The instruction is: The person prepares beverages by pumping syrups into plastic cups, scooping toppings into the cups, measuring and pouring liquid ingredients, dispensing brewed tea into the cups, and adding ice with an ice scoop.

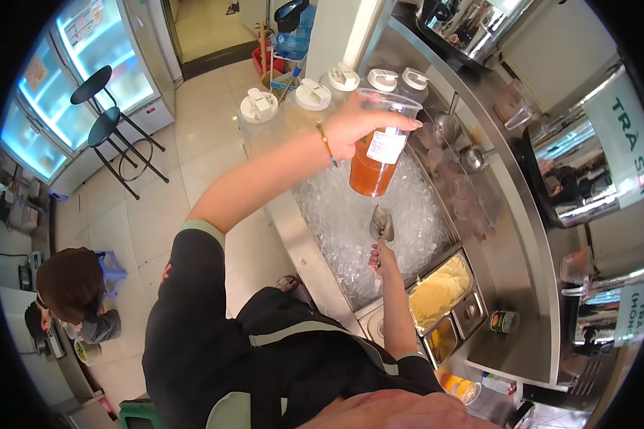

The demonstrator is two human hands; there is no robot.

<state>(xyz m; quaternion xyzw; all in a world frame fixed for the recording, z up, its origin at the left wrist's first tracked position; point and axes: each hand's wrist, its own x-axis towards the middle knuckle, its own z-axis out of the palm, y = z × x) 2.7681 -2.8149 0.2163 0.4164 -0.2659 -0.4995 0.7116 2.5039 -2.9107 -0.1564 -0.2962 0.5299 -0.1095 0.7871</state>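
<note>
My left hand (347,131), with a bracelet at the wrist, grips a clear plastic cup (373,176) of amber drink near its top. A white printed label faces up on the cup, which is held over the ice (336,229) in a steel bin. Just below the cup, my right hand (384,259) is closed round the handle of a metal scoop (381,223). The scoop is over the ice, and whether it holds any I cannot tell.
Several white-lidded jugs (312,96) stand beyond the bin. Right of my right forearm are a tray of yellow food (440,293) and a jar (504,321). Large steel dispensers (587,150) line the right side. A person (71,286) sits at the lower left, near a stool (104,127).
</note>
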